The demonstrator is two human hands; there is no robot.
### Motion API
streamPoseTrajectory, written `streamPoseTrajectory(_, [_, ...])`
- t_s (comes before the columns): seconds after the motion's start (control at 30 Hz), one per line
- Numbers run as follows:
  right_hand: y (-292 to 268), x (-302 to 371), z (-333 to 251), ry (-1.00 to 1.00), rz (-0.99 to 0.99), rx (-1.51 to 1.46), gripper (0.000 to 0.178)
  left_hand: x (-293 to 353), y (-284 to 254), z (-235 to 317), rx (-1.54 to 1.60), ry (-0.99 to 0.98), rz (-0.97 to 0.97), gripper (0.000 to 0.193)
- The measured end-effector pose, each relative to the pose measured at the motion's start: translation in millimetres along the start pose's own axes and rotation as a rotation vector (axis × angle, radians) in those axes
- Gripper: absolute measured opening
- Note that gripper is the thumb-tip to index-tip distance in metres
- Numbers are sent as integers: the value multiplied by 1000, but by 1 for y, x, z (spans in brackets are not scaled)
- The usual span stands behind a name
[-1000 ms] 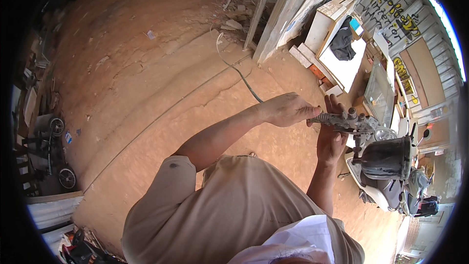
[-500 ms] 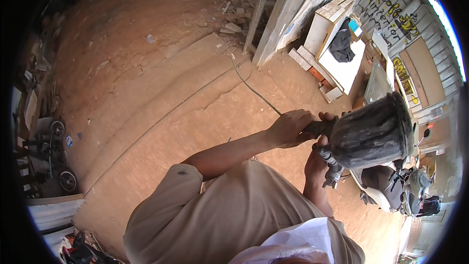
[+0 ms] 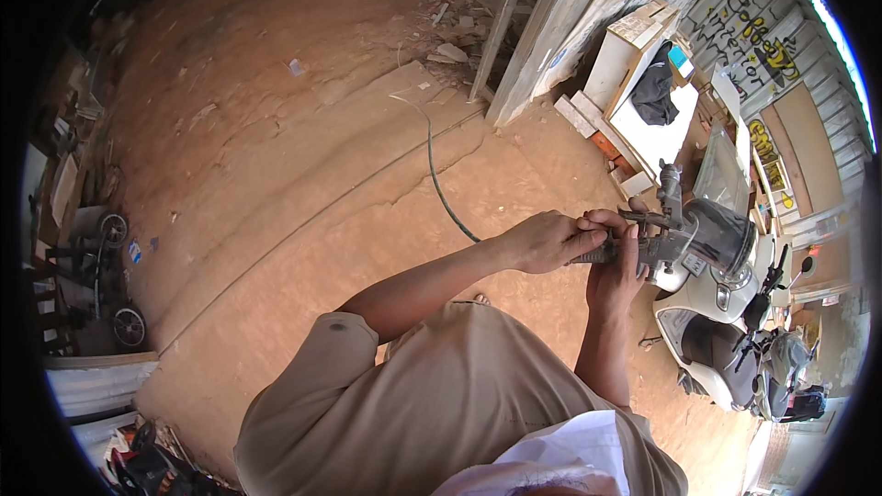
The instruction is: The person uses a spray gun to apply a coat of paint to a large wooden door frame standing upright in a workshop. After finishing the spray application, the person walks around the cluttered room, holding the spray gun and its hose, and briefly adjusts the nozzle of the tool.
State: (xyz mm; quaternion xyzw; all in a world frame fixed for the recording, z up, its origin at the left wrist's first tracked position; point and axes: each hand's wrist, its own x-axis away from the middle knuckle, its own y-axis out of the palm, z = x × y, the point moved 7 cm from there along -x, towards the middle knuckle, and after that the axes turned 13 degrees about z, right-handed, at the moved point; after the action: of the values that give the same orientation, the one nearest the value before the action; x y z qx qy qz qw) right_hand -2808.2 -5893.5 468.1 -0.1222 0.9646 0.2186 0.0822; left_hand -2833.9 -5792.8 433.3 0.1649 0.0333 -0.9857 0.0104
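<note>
Nearest, a tan shirt sleeve (image 3: 367,377) and two bare forearms rising from the lower edge. Further out, left hand (image 3: 544,241) curled round the slim grey handle end of a metal spray gun (image 3: 675,237), fingers closed and pinching the stem; right hand (image 3: 614,268) wrapped under the same stem just beside it, thumb up against the body. Held in the air at chest height, above the dirt floor (image 3: 303,174), touching nothing else. Likely rigid and fairly weighty at the cup end, so top-heavy away from the hands; smooth, dusty metal, probably a little slippery. Best gripped at the narrow handle, with a second hold close under the round cup. Beyond, a white scooter (image 3: 712,331), a green hose (image 3: 441,184) on the ground, then pale boxes (image 3: 634,46) against a painted wall.
</note>
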Motion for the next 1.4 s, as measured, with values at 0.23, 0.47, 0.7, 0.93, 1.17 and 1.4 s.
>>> streamPoseTrajectory(0.23, [-12,16,-11,-111,56,321,82,13,-18,18,-517,393,388,39])
streamPoseTrajectory(0.47, [-9,7,-13,-35,-184,-129,96,-7,-21,-6,-18,-253,-439,62])
streamPoseTrajectory(0.7, [-17,28,-21,-238,134,-295,67,-14,-2,17,-310,309,39,42])
streamPoseTrajectory(0.93, [-9,33,-34,-289,83,200,78,5,15,2,-256,386,285,33])
streamPoseTrajectory(1.17, [7,10,-15,-8,-191,-64,100,7,29,0,593,-391,-498,65])
streamPoseTrajectory(1.4, [-3,13,-10,-94,187,156,60,9,-2,26,-417,344,295,46])
